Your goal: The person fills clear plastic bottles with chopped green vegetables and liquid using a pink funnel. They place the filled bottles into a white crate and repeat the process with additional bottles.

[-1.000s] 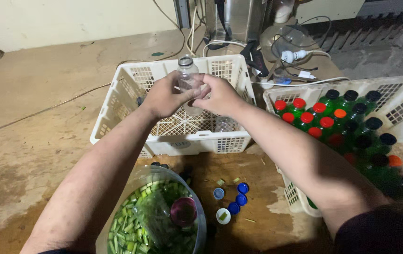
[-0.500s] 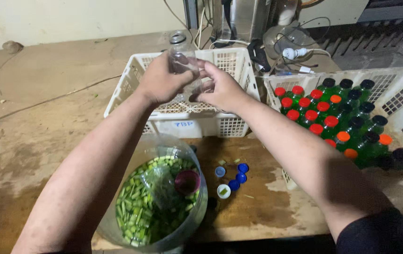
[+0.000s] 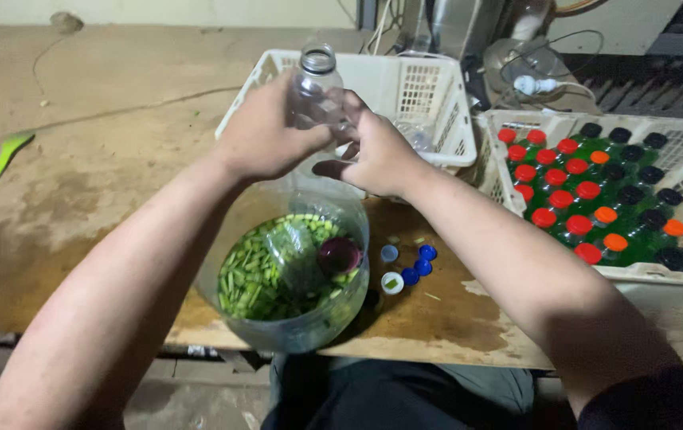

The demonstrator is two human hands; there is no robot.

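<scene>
- At 12 o'clock above the wooden board (image 3: pixel 445 306), your left hand (image 3: pixel 266 139) is wrapped around the clear plastic bottle (image 3: pixel 316 91); fingers curled onto its far side, thumb near.
- Your right hand (image 3: pixel 377 151) touches the bottle's lower part from 3 o'clock, fingers bent and partly closed against it; exact grip hidden.
- Bottle upright, uncapped, neck clear above both hands, in front of the empty white crate (image 3: pixel 405 95).
- Both forearms reach forward from 6 o'clock and meet at the bottle.
- Below the hands, at 6 o'clock: clear bag of chopped green pieces (image 3: pixel 289 271).
- At 4 o'clock of the bag: loose blue and white caps (image 3: pixel 409 267).
- At 3 o'clock: crate of capped green bottles (image 3: pixel 596 199).
</scene>
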